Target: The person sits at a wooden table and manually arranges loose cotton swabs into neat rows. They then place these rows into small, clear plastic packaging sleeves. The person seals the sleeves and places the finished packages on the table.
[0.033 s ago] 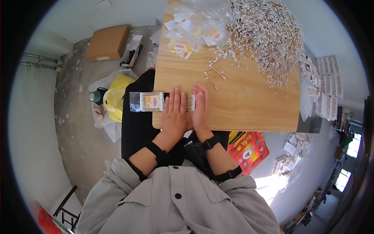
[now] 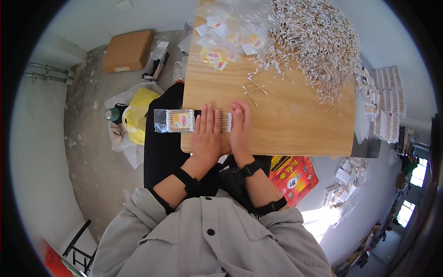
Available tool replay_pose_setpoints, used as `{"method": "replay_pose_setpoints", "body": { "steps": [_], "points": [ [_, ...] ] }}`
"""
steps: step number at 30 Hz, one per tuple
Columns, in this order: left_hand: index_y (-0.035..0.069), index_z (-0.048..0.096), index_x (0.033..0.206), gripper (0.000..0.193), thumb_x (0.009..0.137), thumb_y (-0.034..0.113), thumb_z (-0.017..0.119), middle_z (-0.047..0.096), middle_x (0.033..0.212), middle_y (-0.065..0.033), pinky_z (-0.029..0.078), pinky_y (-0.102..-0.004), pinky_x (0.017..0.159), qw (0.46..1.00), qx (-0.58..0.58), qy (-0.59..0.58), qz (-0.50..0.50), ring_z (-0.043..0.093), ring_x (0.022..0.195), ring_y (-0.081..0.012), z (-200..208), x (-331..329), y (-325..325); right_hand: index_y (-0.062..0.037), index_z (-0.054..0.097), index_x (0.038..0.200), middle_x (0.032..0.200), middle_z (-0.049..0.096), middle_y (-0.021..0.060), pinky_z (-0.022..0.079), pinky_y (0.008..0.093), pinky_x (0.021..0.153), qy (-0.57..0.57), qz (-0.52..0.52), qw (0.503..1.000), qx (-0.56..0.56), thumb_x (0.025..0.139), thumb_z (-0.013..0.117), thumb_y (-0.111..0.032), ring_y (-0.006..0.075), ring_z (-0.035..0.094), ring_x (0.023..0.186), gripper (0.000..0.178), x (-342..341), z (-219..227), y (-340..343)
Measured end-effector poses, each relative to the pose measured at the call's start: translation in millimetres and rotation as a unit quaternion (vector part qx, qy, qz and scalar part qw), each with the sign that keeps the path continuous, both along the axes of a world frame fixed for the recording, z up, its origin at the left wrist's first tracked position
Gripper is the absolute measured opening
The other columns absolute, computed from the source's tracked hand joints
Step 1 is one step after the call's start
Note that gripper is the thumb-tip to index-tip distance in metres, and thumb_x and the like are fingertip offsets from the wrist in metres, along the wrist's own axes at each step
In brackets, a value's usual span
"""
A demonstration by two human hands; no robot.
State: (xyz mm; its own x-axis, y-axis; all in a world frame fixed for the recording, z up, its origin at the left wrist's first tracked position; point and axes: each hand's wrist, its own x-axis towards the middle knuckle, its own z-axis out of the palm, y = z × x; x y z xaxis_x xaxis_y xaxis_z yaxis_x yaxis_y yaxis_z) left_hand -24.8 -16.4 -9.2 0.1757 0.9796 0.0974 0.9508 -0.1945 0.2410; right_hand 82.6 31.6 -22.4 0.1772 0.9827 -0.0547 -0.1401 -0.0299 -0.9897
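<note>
My left hand lies flat, its fingers straight and side by side, over the middle of a row of cotton swabs. To its left, a clear bag with swabs and a yellow-and-white label card sticks out past the table's left edge. My left palm hides whether the bag and the row join. At the row's right end my right hand stands on its edge, fingers bent a little, thumb side up. Nothing shows in it, though its palm side is partly hidden.
A big heap of loose cotton swabs covers the wooden table's far right. Clear bags and label cards lie at the far left. A few stray swabs rest nearer. Stacked swab packs stand beyond the right edge.
My right hand has shifted very slightly right, and its fingers bend a little more. The left hand and the pack stay put.
</note>
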Motion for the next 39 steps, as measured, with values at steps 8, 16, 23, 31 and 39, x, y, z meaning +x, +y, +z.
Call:
{"method": "replay_pose_setpoints", "body": {
  "steps": [8, 16, 23, 31, 39],
  "points": [
    [-0.009, 0.023, 0.148, 0.124, 0.063, 0.062, 0.078, 0.019, 0.158, -0.0272, 0.017, -0.0499, 0.119, 0.996, -0.053, -0.074, 0.003, 0.017, 0.148, -0.0395, 18.4, 0.5, -0.3, -0.0039, 0.061, 0.114, 0.100, 0.055, 0.0142, 0.051, 0.0361, 0.078, -0.468, -0.028, 0.883, -0.001, 0.085, 0.067, -0.009, 0.0255, 0.061, 0.087, 0.030, 53.1, 32.9, 33.7],
    [-0.009, 0.023, 0.148, 0.122, 0.065, 0.062, 0.077, 0.018, 0.158, -0.0280, 0.015, -0.0511, 0.119, 0.995, -0.060, -0.080, 0.005, 0.016, 0.149, -0.0395, 16.6, -0.2, -3.5, -0.0042, 0.066, 0.093, 0.092, 0.058, 0.0114, 0.052, 0.0359, 0.070, -0.447, -0.020, 0.894, 0.009, 0.087, 0.066, -0.009, 0.0245, 0.063, 0.077, 0.007, 59.4, 19.4, 43.6],
    [-0.009, 0.024, 0.148, 0.120, 0.066, 0.062, 0.077, 0.017, 0.157, -0.0290, 0.015, -0.0519, 0.119, 0.995, -0.065, -0.078, 0.008, 0.014, 0.149, -0.0400, 15.8, -0.6, -3.2, -0.0073, 0.065, 0.093, 0.089, 0.059, 0.0085, 0.051, 0.0355, 0.068, -0.422, 0.150, 0.893, 0.038, 0.087, 0.066, -0.012, 0.0246, 0.063, 0.076, 0.008, 36.2, 31.5, 33.9],
    [-0.009, 0.026, 0.147, 0.119, 0.066, 0.061, 0.077, 0.016, 0.158, -0.0293, 0.013, -0.0522, 0.119, 0.994, -0.071, -0.079, 0.007, 0.014, 0.149, -0.0402, 19.1, -0.1, -3.0, -0.0127, 0.060, 0.123, 0.086, 0.062, 0.0066, 0.051, 0.0367, 0.066, -0.441, 0.244, 0.861, 0.061, 0.084, 0.066, -0.009, 0.0247, 0.065, 0.076, 0.039, 38.4, 44.5, 40.7],
    [-0.008, 0.024, 0.149, 0.120, 0.067, 0.065, 0.073, 0.014, 0.159, -0.0271, 0.009, -0.0495, 0.121, 0.994, -0.095, -0.048, 0.010, 0.011, 0.150, -0.0370, 21.2, 1.0, -2.5, -0.0060, 0.061, 0.120, 0.082, 0.062, 0.0089, 0.051, 0.0338, 0.065, -0.379, 0.017, 0.924, -0.041, 0.083, 0.066, -0.009, 0.0227, 0.062, 0.072, 0.037, 36.0, 21.0, 51.8]
  ]
}}
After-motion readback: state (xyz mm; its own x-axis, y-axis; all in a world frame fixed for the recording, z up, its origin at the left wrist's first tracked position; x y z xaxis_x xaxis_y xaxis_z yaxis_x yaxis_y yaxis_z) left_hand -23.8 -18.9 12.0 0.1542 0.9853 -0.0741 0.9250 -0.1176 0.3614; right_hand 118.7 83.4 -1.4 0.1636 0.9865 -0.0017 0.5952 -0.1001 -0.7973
